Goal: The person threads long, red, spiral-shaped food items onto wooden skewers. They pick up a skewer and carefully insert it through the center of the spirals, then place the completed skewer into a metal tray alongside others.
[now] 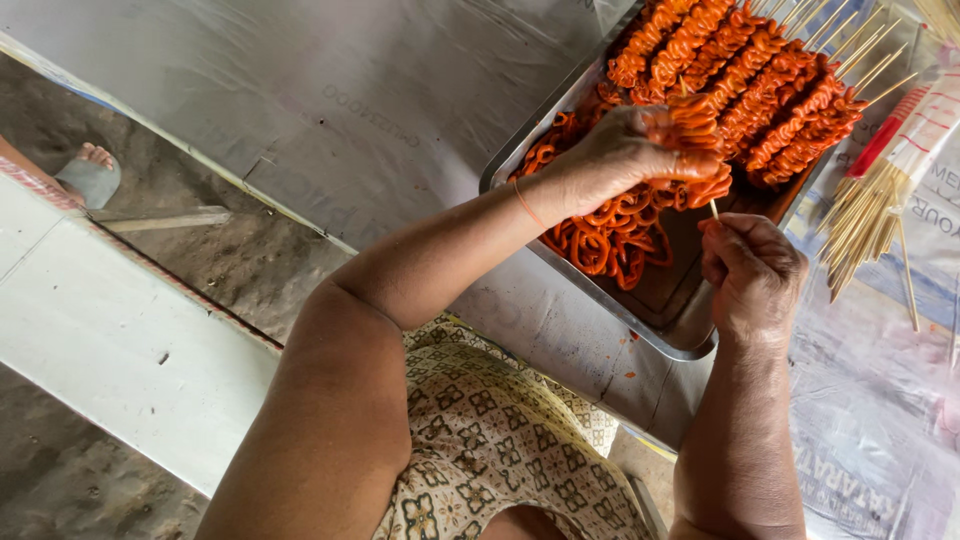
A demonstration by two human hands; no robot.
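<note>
Skewered orange coils [690, 165] hang between the two hands at about one o'clock in the view, over the tray's near end. Grey plastic sheeting [360, 100] covers most of the work surface from eleven to five o'clock, creased and faintly printed; bare dirt floor [230, 260] shows at nine o'clock, crossed by a pale painted bench edge [110, 330] running toward seven. A rectangular metal tray [560, 108] sits at one o'clock, its far half packed with finished skewers [760, 90], its near half holding loose orange coiled pieces [605, 240]. A bundle of bare bamboo sticks [865, 215] lies at three o'clock, just beside the tray. The left hand [615, 150] is closed around the threaded coils; the right hand [750, 275] pinches the thin stick [713, 208] from below. A sandalled foot [92, 170] shows at nine o'clock
</note>
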